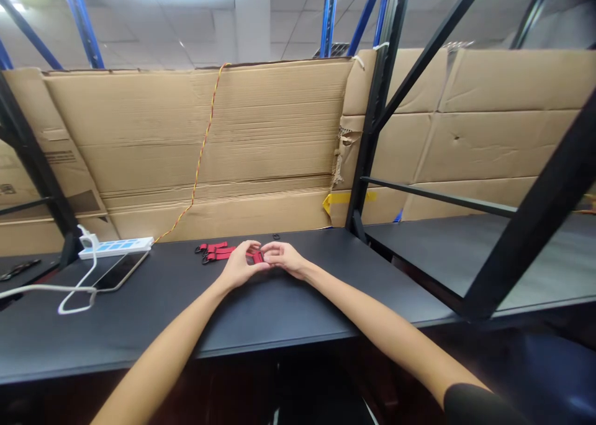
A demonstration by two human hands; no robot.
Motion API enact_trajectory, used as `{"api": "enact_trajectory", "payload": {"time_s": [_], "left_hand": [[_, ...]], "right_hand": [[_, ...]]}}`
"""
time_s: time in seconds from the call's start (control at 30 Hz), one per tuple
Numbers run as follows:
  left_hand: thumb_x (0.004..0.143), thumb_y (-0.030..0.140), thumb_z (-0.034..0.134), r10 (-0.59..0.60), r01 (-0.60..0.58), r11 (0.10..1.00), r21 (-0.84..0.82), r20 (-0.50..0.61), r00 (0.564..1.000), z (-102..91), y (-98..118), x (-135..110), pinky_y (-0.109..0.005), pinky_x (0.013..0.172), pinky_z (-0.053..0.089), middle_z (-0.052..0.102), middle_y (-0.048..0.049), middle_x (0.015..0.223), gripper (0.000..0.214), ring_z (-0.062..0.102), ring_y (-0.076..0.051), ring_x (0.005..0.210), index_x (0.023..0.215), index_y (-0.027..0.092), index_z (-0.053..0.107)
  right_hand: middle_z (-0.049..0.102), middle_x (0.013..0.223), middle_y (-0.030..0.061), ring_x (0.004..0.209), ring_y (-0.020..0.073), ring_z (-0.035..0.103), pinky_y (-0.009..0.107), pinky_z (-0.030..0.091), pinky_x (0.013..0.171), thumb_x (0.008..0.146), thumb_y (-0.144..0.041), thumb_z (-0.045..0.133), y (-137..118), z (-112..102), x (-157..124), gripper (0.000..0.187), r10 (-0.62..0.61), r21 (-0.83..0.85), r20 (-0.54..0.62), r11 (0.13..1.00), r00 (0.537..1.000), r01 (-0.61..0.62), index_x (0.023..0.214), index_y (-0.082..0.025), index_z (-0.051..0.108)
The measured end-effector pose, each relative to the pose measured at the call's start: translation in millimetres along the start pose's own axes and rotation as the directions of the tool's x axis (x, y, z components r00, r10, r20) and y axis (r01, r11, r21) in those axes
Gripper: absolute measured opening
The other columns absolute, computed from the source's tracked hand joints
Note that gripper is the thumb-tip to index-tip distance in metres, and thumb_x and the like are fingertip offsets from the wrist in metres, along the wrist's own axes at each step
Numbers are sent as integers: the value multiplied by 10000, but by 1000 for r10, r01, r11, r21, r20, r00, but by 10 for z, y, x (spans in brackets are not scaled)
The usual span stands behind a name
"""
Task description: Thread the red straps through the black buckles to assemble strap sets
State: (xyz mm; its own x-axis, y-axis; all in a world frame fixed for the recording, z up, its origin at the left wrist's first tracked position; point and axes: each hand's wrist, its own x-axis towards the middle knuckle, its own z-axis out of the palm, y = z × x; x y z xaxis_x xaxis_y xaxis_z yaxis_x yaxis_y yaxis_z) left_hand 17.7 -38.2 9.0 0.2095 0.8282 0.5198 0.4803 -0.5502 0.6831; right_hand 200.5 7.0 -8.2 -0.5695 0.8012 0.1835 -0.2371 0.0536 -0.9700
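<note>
- Red webbing strap (257,257): centre of the frame, between the two hands, over the black tabletop (288,313).
- Left hand (242,265): fingers curled, thumb and fingertips nearly closed around the strap.
- Right hand (286,259): fingers bent in, tips at the strap's right edge; we cannot tell whether they pinch it.
- We judge the webbing light, soft, bendy, hardly fragile; best gripped flat, between thumb and forefinger.
- More red straps (218,255) with black clips (205,259) lie just left of centre; we expect the clips to be stiffer.
- Containers: we make out none.
</note>
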Motion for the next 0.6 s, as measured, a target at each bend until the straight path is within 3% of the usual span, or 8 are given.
{"api": "enact_trajectory", "payload": {"time_s": [0.2, 0.4, 0.6], "left_hand": [[710, 332, 710, 57, -60, 998, 37, 68, 996, -31, 86, -34, -386, 969, 448, 671, -64, 1146, 285, 619, -222, 1070, 932, 212, 579], [688, 329, 711, 19, -14, 992, 124, -34, 999, -55, 101, -36, -345, 813, 495, 692, -43, 898, 251, 650, -204, 858, 837, 200, 556], [753, 354, 665, 21, -21, 1000, 2, 58, 998, -49, 57, -31, -292, 713, 485, 641, -10, 812, 261, 601, -152, 730, 910, 189, 539]], "right_hand": [[662, 664, -22, 524, 92, 560, 237, 441, 562, 529, -248, 840, -11, -4, 22, 408, -29, 0, -51, 1000, 998, 29, 852, -173, 601], [649, 651, -31, 496, 92, 533, 231, 394, 518, 525, -277, 833, -21, -38, 42, 422, -30, -35, -145, 999, 989, 26, 852, -189, 580], [654, 634, -28, 485, 87, 530, 229, 389, 523, 524, -286, 838, -23, -21, 33, 437, -44, -23, -120, 999, 992, 42, 852, -178, 571]]}}
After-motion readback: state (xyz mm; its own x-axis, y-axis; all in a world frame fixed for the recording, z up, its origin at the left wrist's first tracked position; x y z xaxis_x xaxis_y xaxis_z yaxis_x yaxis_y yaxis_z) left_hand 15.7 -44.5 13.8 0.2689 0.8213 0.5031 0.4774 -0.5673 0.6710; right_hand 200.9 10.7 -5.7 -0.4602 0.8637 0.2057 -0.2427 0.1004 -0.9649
